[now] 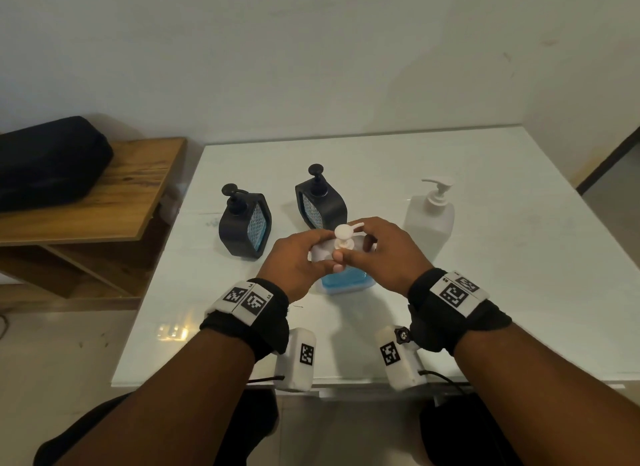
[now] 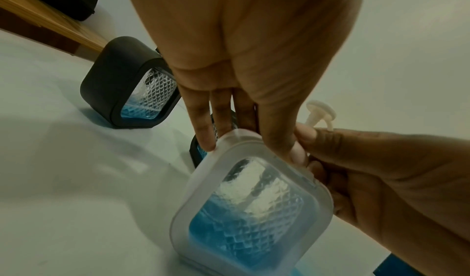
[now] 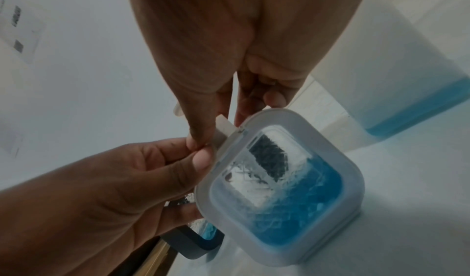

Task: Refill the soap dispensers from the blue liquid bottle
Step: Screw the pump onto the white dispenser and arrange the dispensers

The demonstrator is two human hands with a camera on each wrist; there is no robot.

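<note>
A white-framed soap dispenser (image 1: pixel 343 281) (image 2: pixel 249 210) (image 3: pixel 279 180), about half full of blue liquid, stands at the middle of the white table (image 1: pixel 502 292). My left hand (image 1: pixel 298 257) (image 2: pixel 254 59) grips its top shoulder, fingers behind and thumb in front. My right hand (image 1: pixel 384 254) (image 3: pixel 229 39) pinches the collar under the white pump head (image 1: pixel 343 230) (image 2: pixel 320 111). Two black dispensers (image 1: pixel 244 223) (image 1: pixel 322 202) stand behind, each with a little blue liquid. The tall white pump bottle (image 1: pixel 429 216) (image 3: pixel 406 79), blue liquid low inside it, stands at the right.
A wooden shelf (image 1: pixel 131 195) carrying a black bag (image 1: pixel 48 160) adjoins the table's left side. The wall runs close behind the table. Bare tabletop lies at the right and along the near edge.
</note>
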